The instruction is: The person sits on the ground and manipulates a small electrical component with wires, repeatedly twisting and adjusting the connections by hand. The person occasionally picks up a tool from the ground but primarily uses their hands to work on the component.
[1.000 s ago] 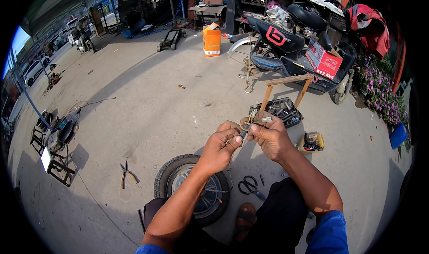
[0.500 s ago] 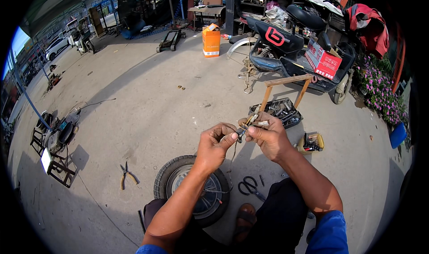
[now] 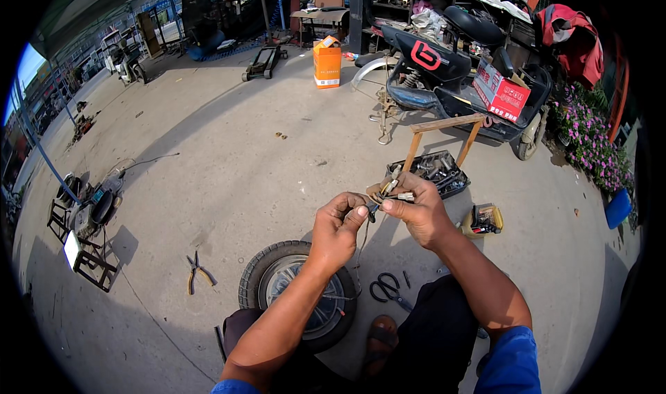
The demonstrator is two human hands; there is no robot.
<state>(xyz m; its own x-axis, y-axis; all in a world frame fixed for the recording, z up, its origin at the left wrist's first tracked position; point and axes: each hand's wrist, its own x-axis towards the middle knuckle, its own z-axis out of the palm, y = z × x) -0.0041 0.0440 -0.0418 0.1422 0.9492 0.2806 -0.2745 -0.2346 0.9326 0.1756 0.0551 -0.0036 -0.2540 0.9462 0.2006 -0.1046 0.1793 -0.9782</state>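
Observation:
Both hands are raised close together in front of me. My left hand [image 3: 335,226] pinches a dark wire [image 3: 372,212] between thumb and fingertips. With curled fingers, my right hand [image 3: 416,212] grips a bundle of wires with pale plug connectors [image 3: 406,197] sticking out past its thumb. A thin cable [image 3: 359,259] hangs from between the hands down toward a wheel [image 3: 263,283] with a black tyre and metal hub, lying flat on the ground beneath my left forearm. The fine wire ends between my fingertips are too small to make out.
Black-handled scissors [image 3: 390,291] lie beside my foot, and pliers [image 3: 198,272] left of the wheel. Beyond my right hand are a black tool tray [image 3: 454,186] with a wooden handle and a yellowish tub [image 3: 473,229] of small tools. Farther back stand a scooter [image 3: 423,101] and an orange box [image 3: 327,64].
The right hand's grip on the connectors has shifted slightly, and they point at a somewhat different angle. The left hand has stayed nearly in place.

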